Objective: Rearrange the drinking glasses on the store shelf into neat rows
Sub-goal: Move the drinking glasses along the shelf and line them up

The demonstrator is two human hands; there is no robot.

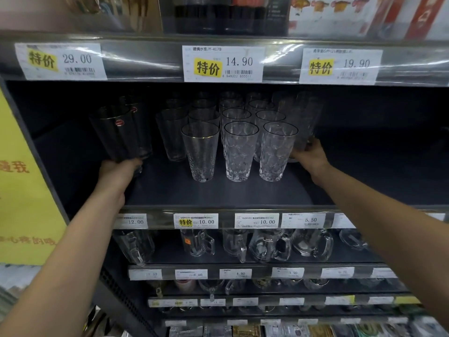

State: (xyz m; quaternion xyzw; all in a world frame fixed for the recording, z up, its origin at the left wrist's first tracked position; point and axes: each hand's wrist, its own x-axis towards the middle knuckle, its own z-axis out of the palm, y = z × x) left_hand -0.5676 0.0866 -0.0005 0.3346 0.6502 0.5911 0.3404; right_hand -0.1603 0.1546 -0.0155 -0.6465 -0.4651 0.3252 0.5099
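Up on the dark shelf (170,190), a faceted glass (239,152) stands upright at the front centre of the group of drinking glasses. Just left of it stands a gold-rimmed glass (200,152), and just right of it a second faceted tumbler (277,152). More clear glasses line up in rows behind it, toward the back. Well to its left, the left hand (119,171) grips the base of a smoked glass (116,135) with a red sticker, fingers curled round the foot. That glass leans slightly, and I cannot tell whether it touches the shelf. To the right of the faceted glass, past the tumbler, the right hand (308,154) clasps the lower part of a tall clear glass (303,120), thumb and fingers wrapped round it. Below the faceted glass, handled glass mugs (267,244) sit on the next shelf down, under a 10.00 price tag (195,220).
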